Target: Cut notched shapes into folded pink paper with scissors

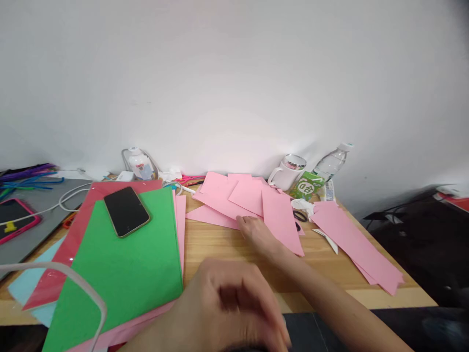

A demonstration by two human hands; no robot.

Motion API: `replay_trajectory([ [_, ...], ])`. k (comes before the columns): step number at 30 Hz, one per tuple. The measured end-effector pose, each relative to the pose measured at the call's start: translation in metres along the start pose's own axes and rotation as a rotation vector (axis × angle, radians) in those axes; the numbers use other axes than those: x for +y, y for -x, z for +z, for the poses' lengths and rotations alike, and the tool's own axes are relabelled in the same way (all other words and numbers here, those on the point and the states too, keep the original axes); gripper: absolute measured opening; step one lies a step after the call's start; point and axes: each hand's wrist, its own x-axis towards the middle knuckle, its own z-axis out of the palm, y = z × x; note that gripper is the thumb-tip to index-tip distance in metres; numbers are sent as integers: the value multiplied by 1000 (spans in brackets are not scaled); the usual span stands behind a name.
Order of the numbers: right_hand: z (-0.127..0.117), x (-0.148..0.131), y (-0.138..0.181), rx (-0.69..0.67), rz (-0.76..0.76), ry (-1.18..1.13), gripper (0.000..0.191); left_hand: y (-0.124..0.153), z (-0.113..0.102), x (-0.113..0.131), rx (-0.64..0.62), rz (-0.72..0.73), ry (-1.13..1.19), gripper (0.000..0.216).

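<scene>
My left hand (pixel 234 308) is close to the camera at the bottom, its fingers curled toward the thumb. A dark edge shows beneath it, but what lies inside the fingers is hidden. Farther off, my right hand (pixel 254 234) reaches over the table with its fingers bent together at the front edge of a pink sheet of paper (pixel 220 203). That sheet belongs to a loose pile of cut pink papers (pixel 246 195) spread near the wall. One long pink piece (pixel 280 220) lies just right of my right hand, partly over the black-handled scissors (pixel 300 215).
Left, a black phone (pixel 127 211) rests on green sheets (pixel 128 274). A white cable (pixel 69 271) crosses there. Behind stand a white mug (pixel 287 173), a green box (pixel 307 186) and a clear bottle (pixel 333 161). Pink strips (pixel 355 239) lie along the table's right side.
</scene>
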Motion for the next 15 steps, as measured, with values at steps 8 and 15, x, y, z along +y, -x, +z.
replay_trajectory([
  [8,-28,19,-14,536,237,-400,33,-94,-41,-16,524,-98,208,30],
  [15,-25,30,0,682,336,-744,21,-102,-75,-4,543,117,284,49],
])
